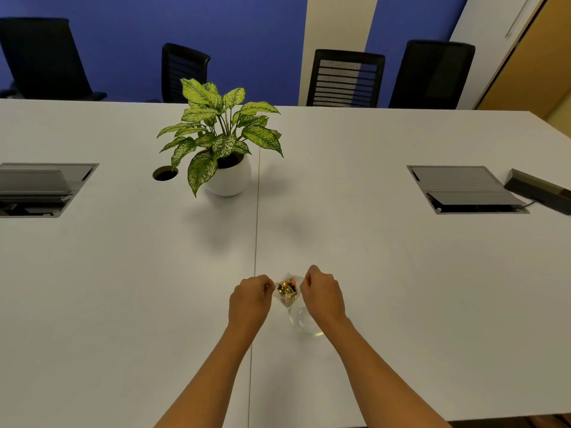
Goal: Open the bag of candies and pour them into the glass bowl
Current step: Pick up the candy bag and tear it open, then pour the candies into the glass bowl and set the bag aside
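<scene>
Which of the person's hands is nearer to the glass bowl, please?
Right. The right hand overlaps the glass bowl at its upper right edge; the left hand sits off to the bowl's left, with bare table between them.

clear candy bag (287, 290) above empty glass bowl (304, 323)

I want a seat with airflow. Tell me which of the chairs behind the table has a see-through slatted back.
The chair second from the right. Its backrest shows pale horizontal slats with wall visible through them; the other three backs look solid black.
</scene>
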